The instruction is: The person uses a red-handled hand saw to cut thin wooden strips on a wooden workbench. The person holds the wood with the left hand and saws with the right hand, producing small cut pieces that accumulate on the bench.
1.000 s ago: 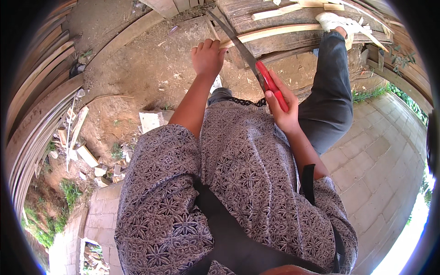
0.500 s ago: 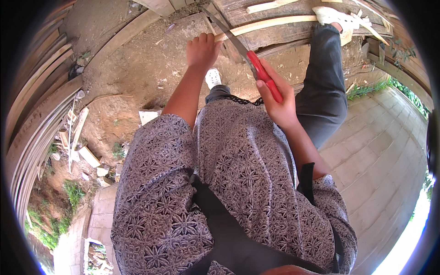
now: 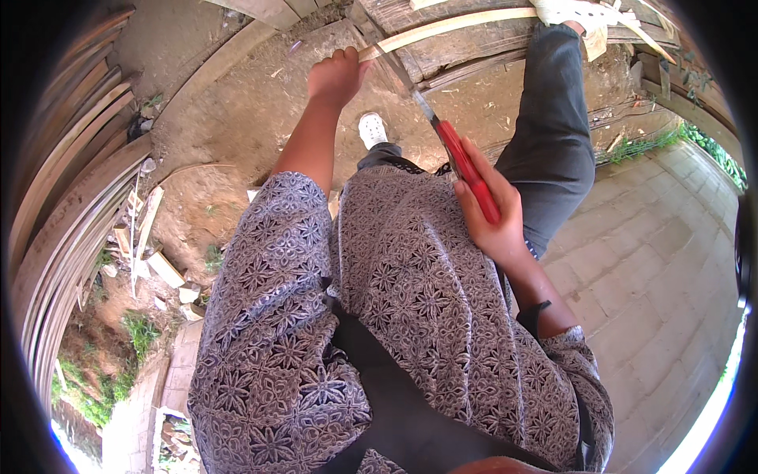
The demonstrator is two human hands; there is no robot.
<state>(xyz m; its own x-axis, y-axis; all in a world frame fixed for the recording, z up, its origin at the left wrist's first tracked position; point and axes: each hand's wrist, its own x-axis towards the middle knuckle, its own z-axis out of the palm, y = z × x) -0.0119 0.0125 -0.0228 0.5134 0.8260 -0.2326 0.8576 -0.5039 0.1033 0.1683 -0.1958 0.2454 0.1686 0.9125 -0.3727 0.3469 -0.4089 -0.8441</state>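
My left hand [image 3: 338,77] is closed round the left end of a thin pale wooden strip [image 3: 450,27]. In my right hand [image 3: 493,209] is the red handle of a handsaw [image 3: 471,175]. Its narrow blade slants up and to the left, and crosses the strip just right of my left hand. Farther right, my right foot in a white shoe [image 3: 560,11] rests on the strip, over a weathered wooden bench or plank [image 3: 466,54]. My other white shoe [image 3: 372,130] stands on the dirt between my arms.
Long boards [image 3: 59,229] are stacked along the left side. Wood offcuts [image 3: 164,269] lie on the dirt near them. Paving of pale blocks [image 3: 655,261] spreads on the right, with grass [image 3: 639,148] at its far edge.
My right hand has drawn the saw back toward my body and to the right, so less blade shows beyond the strip. My left hand still grips the strip, slightly farther left and up.
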